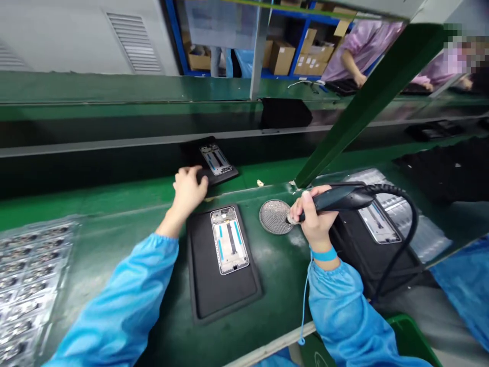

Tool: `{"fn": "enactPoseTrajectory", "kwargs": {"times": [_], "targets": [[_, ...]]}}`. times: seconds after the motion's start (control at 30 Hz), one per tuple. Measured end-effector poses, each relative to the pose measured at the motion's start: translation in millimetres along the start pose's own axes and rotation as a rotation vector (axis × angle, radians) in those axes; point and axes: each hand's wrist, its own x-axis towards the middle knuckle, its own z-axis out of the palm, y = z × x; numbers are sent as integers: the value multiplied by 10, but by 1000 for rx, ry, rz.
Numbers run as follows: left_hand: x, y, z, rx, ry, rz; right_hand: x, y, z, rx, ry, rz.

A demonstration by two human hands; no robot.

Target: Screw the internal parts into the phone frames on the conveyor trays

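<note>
My left hand [190,189] has its fingers curved and apart at the near left corner of a black tray [225,178]; whether it presses on it I cannot tell. A phone frame [216,159] lies in that tray. My right hand [316,219] is wrapped around a black corded hand tool [344,198], its tip beside a round metal dish [275,216] with a dimpled surface. Between my hands, a second black tray [225,306] holds a silver phone frame [231,242] with blue strips. The tool's exact kind is unclear.
A clear plastic tray of small parts [30,285] lies left. Black trays with another phone frame [378,221] sit right, beneath the tool's thick cable [410,224]. A green post [370,109] slants across the bench. Co-workers in pink sleeves [359,51] work opposite.
</note>
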Motion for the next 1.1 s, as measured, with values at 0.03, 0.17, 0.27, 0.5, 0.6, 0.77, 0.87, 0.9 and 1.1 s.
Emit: {"fn": "enactPoseTrajectory", "kwargs": {"times": [0.03, 0.17, 0.27, 0.5, 0.6, 0.77, 0.87, 0.9, 1.1], "targets": [[-81, -51, 62, 34, -24, -17, 0, 8, -10, -10, -6, 9], [-615, -301, 231, 111, -166, 15, 1, 55, -29, -39, -7, 32], [-994, -440, 303, 79, -191, 88, 12, 92, -39, -53, 3, 18], [-1368, -485, 491, -5, -182, 235, 37, 139, -58, -93, 32, -40], [-1398, -459, 509, -19, -193, 242, 49, 157, -70, -125, 34, -57], [-1387, -434, 494, -36, -211, 222, 82, 201, -88, -138, 60, -81], [-1380, -421, 483, -35, -210, 219, 95, 217, -90, -132, 67, -84], [-1380, -413, 476, -35, -212, 220, 96, 220, -89, -128, 67, -83], [-1378, -364, 459, -41, -233, 201, 93, 231, -90, -116, 64, -51]]}}
